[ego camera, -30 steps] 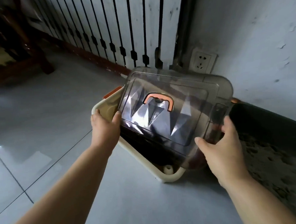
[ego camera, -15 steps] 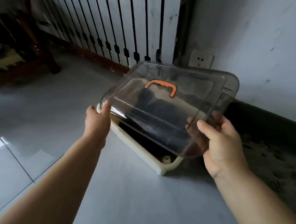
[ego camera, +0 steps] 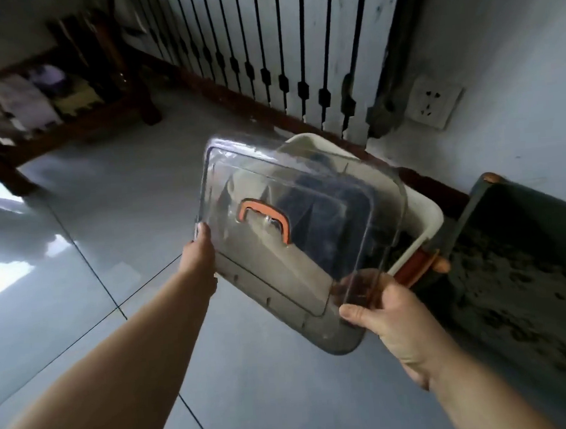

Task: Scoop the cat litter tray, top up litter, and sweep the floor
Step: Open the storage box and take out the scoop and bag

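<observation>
I hold the clear lid [ego camera: 297, 246] with its orange handle [ego camera: 264, 219] tilted in the air above the cream bin [ego camera: 422, 211], my left hand [ego camera: 199, 253] clasping its left edge and my right hand [ego camera: 393, 320] pinching its near corner. Just right of the bin, the dark litter tray [ego camera: 476, 214] sits on the grey tiled floor [ego camera: 106, 200] against the wall [ego camera: 505, 64].

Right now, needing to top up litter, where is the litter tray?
Head view, far right: the dark litter tray sits on the floor against the wall, beside the cream bin.
</observation>
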{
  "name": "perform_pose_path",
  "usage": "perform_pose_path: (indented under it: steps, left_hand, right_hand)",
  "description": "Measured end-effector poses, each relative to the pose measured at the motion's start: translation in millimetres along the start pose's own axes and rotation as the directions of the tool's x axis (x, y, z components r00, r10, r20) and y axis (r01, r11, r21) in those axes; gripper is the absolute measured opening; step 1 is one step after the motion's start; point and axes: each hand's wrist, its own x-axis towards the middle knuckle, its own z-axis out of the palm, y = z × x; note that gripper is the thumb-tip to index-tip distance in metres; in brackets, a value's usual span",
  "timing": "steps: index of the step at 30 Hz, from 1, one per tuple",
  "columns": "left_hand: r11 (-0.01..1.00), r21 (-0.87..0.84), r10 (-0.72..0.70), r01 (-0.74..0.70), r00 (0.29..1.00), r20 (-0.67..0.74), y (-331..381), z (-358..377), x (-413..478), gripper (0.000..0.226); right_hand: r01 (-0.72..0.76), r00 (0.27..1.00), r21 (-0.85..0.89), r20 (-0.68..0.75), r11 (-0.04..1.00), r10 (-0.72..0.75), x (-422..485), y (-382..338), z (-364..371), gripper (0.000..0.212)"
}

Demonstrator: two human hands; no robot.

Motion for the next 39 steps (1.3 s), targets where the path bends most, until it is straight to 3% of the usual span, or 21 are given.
perform_pose_path:
  steps: [3, 7, 13, 17, 20, 22, 24, 26, 30, 33, 35, 37, 39]
  left_hand:
    - [1.000, 0.018, 0.003, -0.004, 0.999, 0.043, -5.0, -1.0, 2.0, 0.057]
    - [0.993, 0.058, 0.097, -0.101, 0.993, 0.070, 1.1, 9.7, 2.6, 0.081]
    - [0.942, 0.235, 0.225, -0.242, 0.970, 0.095, 2.0, 24.9, -2.0, 0.078]
    - [0.875, 0.340, 0.350, -0.346, 0.935, 0.051, 8.8, 32.8, -4.0, 0.082]
    - [0.787, 0.399, 0.503, -0.471, 0.864, 0.030, 19.3, 43.0, -10.4, 0.077]
    - [0.696, 0.449, 0.596, -0.560, 0.799, 0.073, 26.4, 54.1, -19.8, 0.064]
    - [0.605, 0.474, 0.656, -0.640, 0.738, 0.159, 31.9, 64.9, -33.3, 0.054]
    - [0.525, 0.474, 0.695, -0.707, 0.677, 0.241, 35.4, 73.7, -43.4, 0.045]
    - [0.418, 0.470, 0.624, -0.778, 0.621, 0.473, 42.4, 92.4, -63.1, 0.040]
    - [0.237, 0.599, 0.327, -0.765, 0.643, 0.692, 41.8, 129.4, -77.3, 0.088]
    - [0.058, 0.710, 0.152, -0.702, 0.709, 0.688, 31.6, 155.9, -81.9, 0.112]
    - [-0.017, 0.782, 0.115, -0.623, 0.776, 0.621, 23.8, 172.3, -75.5, 0.099]
    - [0.067, 0.775, 0.199, -0.629, 0.769, 0.607, 23.8, 173.9, -65.6, 0.047]
  right_hand:
    - [-0.105, 0.994, 0.022, -0.001, 0.994, 0.105, 2.7, 22.1, 11.1, 0.025]
    - [-0.243, 0.970, 0.114, 0.004, 0.963, 0.244, 6.6, 55.5, 15.1, 0.036]
    - [-0.300, 0.951, -0.189, 0.014, 0.935, 0.308, 5.3, 82.2, 5.6, 0.031]
    - [-0.297, 0.954, -0.340, -0.076, 0.892, 0.288, 6.9, 74.6, -8.1, 0.024]
    - [-0.177, 0.948, -0.421, -0.315, 0.890, 0.039, 5.0, 58.4, -21.9, 0.025]
    - [-0.004, 0.876, -0.444, -0.434, 0.896, -0.211, 3.1, 42.2, -29.5, 0.026]
    - [0.138, 0.796, -0.483, -0.465, 0.865, -0.387, 5.3, 24.4, -35.9, 0.024]
    - [0.212, 0.777, -0.509, -0.430, 0.835, -0.459, 14.3, 9.0, -43.0, 0.021]
    - [0.169, 0.871, -0.522, -0.319, 0.836, -0.374, 41.2, -19.2, -50.6, 0.025]
    - [0.099, 0.884, -0.519, -0.346, 0.849, -0.314, 54.6, -26.3, -46.8, 0.029]
    - [0.057, 0.891, -0.515, -0.360, 0.855, -0.276, 55.1, -23.6, -44.2, 0.031]
    - [0.051, 0.901, -0.530, -0.341, 0.847, -0.267, 51.0, -20.0, -45.5, 0.030]
    - [0.047, 0.906, -0.527, -0.335, 0.849, -0.258, 46.9, -17.6, -51.9, 0.026]
